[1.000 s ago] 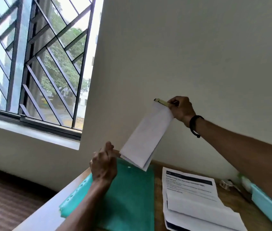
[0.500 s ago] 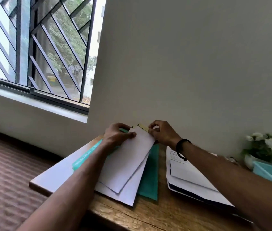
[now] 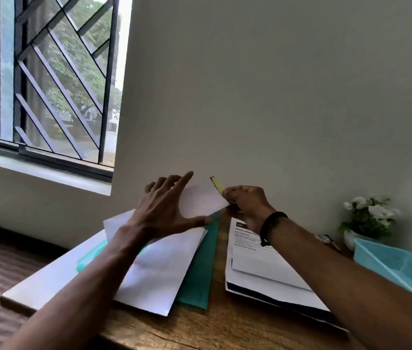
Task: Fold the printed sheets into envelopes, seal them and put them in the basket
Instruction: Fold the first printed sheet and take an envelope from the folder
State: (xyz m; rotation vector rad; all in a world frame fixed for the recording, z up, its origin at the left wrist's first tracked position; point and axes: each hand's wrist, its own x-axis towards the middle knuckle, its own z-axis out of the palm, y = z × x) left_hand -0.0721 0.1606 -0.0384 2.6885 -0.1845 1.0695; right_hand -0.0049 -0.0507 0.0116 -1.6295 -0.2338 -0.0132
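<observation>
A white envelope (image 3: pixel 164 271) lies slanted on a green folder (image 3: pixel 201 271) on the wooden desk. My left hand (image 3: pixel 162 210) presses flat on its upper part with fingers spread. The envelope's flap (image 3: pixel 202 202) stands raised at the far end. My right hand (image 3: pixel 246 202) pinches the yellow adhesive strip (image 3: pixel 216 184) at the flap's edge. A stack of printed sheets (image 3: pixel 258 271) with a folded sheet on top lies to the right, under my right forearm. The blue basket (image 3: pixel 391 263) sits at the far right.
A white pot of white flowers (image 3: pixel 366 218) stands by the wall behind the basket, with a small object beside it. The wall runs close behind the desk (image 3: pixel 225 329). A barred window (image 3: pixel 43 79) is at the left; the desk's left edge drops to the floor.
The envelope came down from mid-air onto the green folder. My left hand moved onto it and spread flat. My right hand stayed at the flap's strip, which now sticks up.
</observation>
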